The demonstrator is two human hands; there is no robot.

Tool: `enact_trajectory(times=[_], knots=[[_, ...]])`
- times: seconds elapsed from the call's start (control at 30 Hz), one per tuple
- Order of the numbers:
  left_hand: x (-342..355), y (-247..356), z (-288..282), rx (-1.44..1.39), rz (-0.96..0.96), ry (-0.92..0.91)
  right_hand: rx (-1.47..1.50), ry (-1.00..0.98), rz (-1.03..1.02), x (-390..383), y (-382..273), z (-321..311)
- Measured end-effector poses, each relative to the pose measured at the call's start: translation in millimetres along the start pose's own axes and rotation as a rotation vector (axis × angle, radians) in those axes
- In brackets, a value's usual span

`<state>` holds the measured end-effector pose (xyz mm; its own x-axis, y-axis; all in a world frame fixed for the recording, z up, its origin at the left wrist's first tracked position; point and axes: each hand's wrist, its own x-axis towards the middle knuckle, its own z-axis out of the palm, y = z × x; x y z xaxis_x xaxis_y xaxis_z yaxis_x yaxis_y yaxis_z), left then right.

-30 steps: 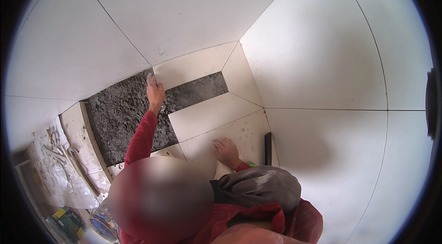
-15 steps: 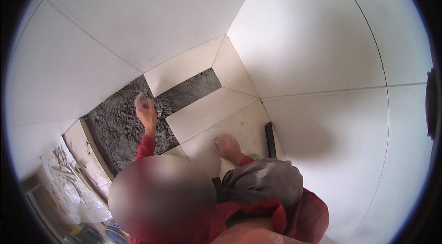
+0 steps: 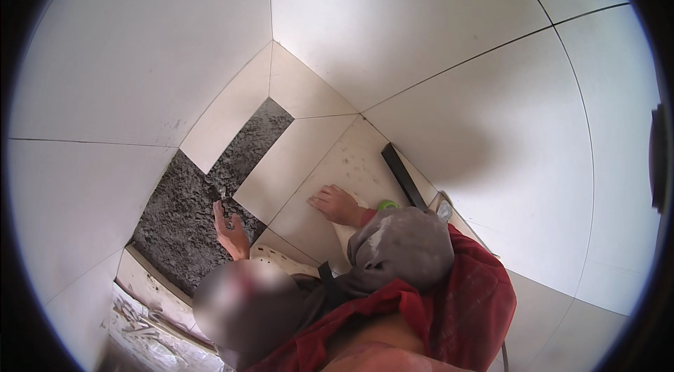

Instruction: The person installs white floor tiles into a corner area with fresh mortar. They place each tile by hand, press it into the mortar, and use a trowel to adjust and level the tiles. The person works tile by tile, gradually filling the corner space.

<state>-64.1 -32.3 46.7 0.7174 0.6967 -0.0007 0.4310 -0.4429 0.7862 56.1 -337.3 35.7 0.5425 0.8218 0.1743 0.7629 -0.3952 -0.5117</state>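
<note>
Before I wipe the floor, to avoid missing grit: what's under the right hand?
A pale floor tile shows beside the right hand; the patch directly beneath it is covered, so any grit there cannot be seen.

tiled floor point(image 3: 281, 161), grey mortar point(image 3: 175, 214), black bar point(image 3: 403, 177)

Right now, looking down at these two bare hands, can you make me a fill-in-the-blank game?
1. The person's bare right hand rests on the smooth, cream floor tile, its palm facing ____.
2. The person's bare left hand, seen against the rough, dark-grey mortar bed, holds ____.
3. The long, straight bar near the white wall is coloured ____.
4. The small object beside the grey-brown trouser leg is coloured ____.

Missing words: down; nothing; black; green.
</note>
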Motion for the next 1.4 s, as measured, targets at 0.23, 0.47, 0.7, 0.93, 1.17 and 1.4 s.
enact_trajectory(times=[0.23, 0.47, 0.7, 0.93, 1.17, 1.4], knots=[[6, -11, 8, -0.086, -0.059, -0.093, 0.032, 0.061, 0.046, 4, -4, 2], [13, -1, 7, 0.18, -0.216, -0.252, 0.081, 0.125, 0.163, 10, 7, 3], [6, 4, 15, 0.306, -0.262, -0.366, -0.169, 0.274, 0.463, 21, 118, -42], [9, 0, 20, 0.329, -0.229, -0.305, -0.291, 0.149, 0.583, 28, 144, -54], [15, -3, 26, 0.344, -0.266, -0.318, -0.344, 0.18, 0.542, 29, 155, -47], [14, -6, 33, 0.229, -0.302, -0.259, -0.367, 0.141, 0.536, 35, 149, -56]])
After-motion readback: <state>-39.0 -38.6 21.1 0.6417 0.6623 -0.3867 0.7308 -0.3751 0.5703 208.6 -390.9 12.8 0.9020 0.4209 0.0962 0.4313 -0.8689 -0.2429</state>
